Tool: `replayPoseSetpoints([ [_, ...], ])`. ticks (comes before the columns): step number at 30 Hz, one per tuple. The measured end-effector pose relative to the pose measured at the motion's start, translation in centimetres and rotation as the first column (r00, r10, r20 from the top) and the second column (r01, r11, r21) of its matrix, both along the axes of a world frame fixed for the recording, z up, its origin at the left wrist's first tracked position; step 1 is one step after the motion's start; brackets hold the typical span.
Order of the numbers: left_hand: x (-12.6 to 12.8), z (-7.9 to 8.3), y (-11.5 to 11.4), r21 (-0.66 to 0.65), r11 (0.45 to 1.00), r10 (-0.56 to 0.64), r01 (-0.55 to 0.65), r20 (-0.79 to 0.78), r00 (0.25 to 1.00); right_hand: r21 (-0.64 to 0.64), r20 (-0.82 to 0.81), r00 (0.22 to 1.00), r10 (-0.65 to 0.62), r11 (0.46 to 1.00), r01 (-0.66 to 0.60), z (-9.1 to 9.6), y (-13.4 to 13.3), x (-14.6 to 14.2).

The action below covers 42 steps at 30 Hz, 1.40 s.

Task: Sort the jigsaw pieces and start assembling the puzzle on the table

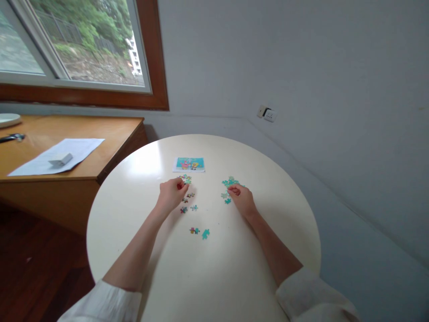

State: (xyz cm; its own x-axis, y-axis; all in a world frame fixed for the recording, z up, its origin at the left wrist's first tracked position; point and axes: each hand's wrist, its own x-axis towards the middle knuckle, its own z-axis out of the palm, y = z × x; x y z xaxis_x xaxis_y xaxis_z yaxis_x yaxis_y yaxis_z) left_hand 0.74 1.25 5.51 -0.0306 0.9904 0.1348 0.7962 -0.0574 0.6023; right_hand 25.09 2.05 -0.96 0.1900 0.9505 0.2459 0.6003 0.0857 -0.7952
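My left hand [171, 194] is closed in a pinch at the left group of jigsaw puzzle pieces [185, 177], with a small dark-edged puzzle piece [185, 183] showing at its fingertips. Below those fingers lie several multicoloured pieces [184, 209]. My right hand [243, 200] is pinched at the edge of a cluster of green puzzle pieces [230, 181]; whatever its fingertips hold is too small to make out. Nearer to me are a pink-and-yellow joined-looking piece [194, 230] and a green piece [205, 234]. Behind the pieces rests a cartoon picture card [189, 164].
Everything lies on a round white table [214, 277]. To the left stands a wooden desk [117, 129] with a white paper sheet [80, 150] and a small white block [60, 159]. A wall socket [270, 115] is behind the table, below a grey-white wall.
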Motion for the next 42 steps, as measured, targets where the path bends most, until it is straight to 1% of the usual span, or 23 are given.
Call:
replayPoseSetpoints([
  [4, 0.0, 0.2, 0.0, 0.01, 1.0, 0.009, -0.009, 0.015, 1.0, -0.034, 0.105, 0.993, -0.058, 0.998, 0.062, 0.4, -0.2, -0.1],
  [9, 0.0, 0.3, -0.1, -0.002, 1.0, 0.017, -0.017, 0.002, 1.0, -0.056, 0.192, 0.975, -0.11, 0.991, 0.123, 1.3, -0.5, -0.3],
  [13, 0.0, 0.2, -0.1, 0.006, 1.0, 0.014, -0.014, -0.001, 1.0, -0.08, 0.23, 0.964, -0.137, 0.984, 0.159, 1.2, -0.5, -0.3],
  [15, -0.1, 0.2, -0.1, 0.012, 1.0, 0.018, -0.018, 0.008, 1.0, -0.06, 0.238, 0.96, -0.146, 0.984, 0.165, 1.1, -0.4, -0.3],
  [18, -0.1, 0.2, -0.1, 0.019, 0.999, 0.031, -0.031, 0.022, 0.999, 0.032, 0.226, 0.961, -0.157, 0.988, 0.154, 1.1, -0.5, -0.3],
  [19, -0.1, 0.2, -0.1, 0.022, 0.999, 0.034, -0.034, 0.025, 0.999, 0.066, 0.201, 0.971, -0.132, 0.99, 0.121, 1.2, -0.7, -0.4],
  [20, -0.1, 0.2, 0.0, 0.023, 0.999, 0.035, -0.036, 0.027, 0.999, 0.094, 0.169, 0.982, -0.082, 0.993, 0.067, 1.3, -0.9, -0.6],
  [21, -0.1, 0.2, 0.0, 0.023, 0.999, 0.035, -0.036, 0.028, 0.999, 0.112, 0.134, 0.991, -0.001, 0.994, -0.015, 1.6, -1.2, -0.9],
  [22, -0.1, 0.2, 0.0, 0.023, 0.999, 0.036, -0.036, 0.027, 0.999, 0.11, 0.106, 0.987, 0.121, 0.985, -0.132, 1.9, -1.7, -1.2],
  [23, -0.1, 0.2, 0.0, 0.021, 0.999, 0.035, -0.036, 0.023, 0.999, 0.095, 0.098, 0.961, 0.258, 0.959, -0.267, 2.2, -2.2, -1.6],
  [24, -0.1, 0.2, 0.0, 0.019, 0.999, 0.036, -0.036, 0.018, 0.999, 0.042, 0.114, 0.898, 0.424, 0.901, -0.431, 2.6, -2.8, -2.1],
  [25, -0.1, 0.2, 0.0, 0.018, 0.999, 0.038, -0.038, 0.012, 0.999, -0.023, 0.133, 0.803, 0.582, 0.811, -0.584, 2.9, -3.4, -2.6],
  [26, -0.1, 0.2, -0.1, 0.018, 0.999, 0.039, -0.039, 0.008, 0.999, -0.076, 0.153, 0.708, 0.689, 0.723, -0.687, 3.3, -4.0, -3.1],
  [27, -0.1, 0.2, -0.1, 0.019, 0.999, 0.042, -0.042, 0.005, 0.999, -0.127, 0.185, 0.615, 0.767, 0.639, -0.758, 3.6, -4.5, -3.5],
  [28, -0.1, 0.2, -0.1, 0.021, 0.999, 0.044, -0.044, 0.003, 0.999, -0.181, 0.217, 0.555, 0.803, 0.592, -0.786, 3.9, -4.9, -3.9],
  [29, -0.1, 0.1, -0.1, 0.021, 0.999, 0.046, -0.046, 0.002, 0.999, -0.223, 0.235, 0.527, 0.817, 0.573, -0.788, 4.1, -5.3, -4.2],
  [30, -0.1, 0.1, -0.1, 0.02, 0.999, 0.048, -0.048, -0.001, 0.999, -0.249, 0.24, 0.512, 0.825, 0.562, -0.789, 4.2, -5.5, -4.4],
  [32, 0.0, 0.1, 0.0, 0.016, 0.999, 0.049, -0.049, -0.009, 0.999, -0.278, 0.24, 0.508, 0.828, 0.559, -0.781, 4.4, -5.6, -4.6],
  [37, 0.0, -0.1, 0.1, 0.018, 0.999, 0.039, -0.039, -0.039, 0.998, -0.28, 0.228, 0.51, 0.829, 0.558, -0.781, 4.7, -5.4, -4.5],
  [39, 0.0, -0.3, 0.1, 0.017, 0.999, 0.04, -0.039, -0.049, 0.998, -0.278, 0.206, 0.538, 0.817, 0.576, -0.769, 4.7, -5.5, -4.5],
  [42, 0.0, -0.5, 0.2, 0.015, 0.999, 0.039, -0.038, -0.058, 0.998, -0.3, 0.148, 0.615, 0.774, 0.628, -0.718, 4.6, -5.5, -4.5],
])
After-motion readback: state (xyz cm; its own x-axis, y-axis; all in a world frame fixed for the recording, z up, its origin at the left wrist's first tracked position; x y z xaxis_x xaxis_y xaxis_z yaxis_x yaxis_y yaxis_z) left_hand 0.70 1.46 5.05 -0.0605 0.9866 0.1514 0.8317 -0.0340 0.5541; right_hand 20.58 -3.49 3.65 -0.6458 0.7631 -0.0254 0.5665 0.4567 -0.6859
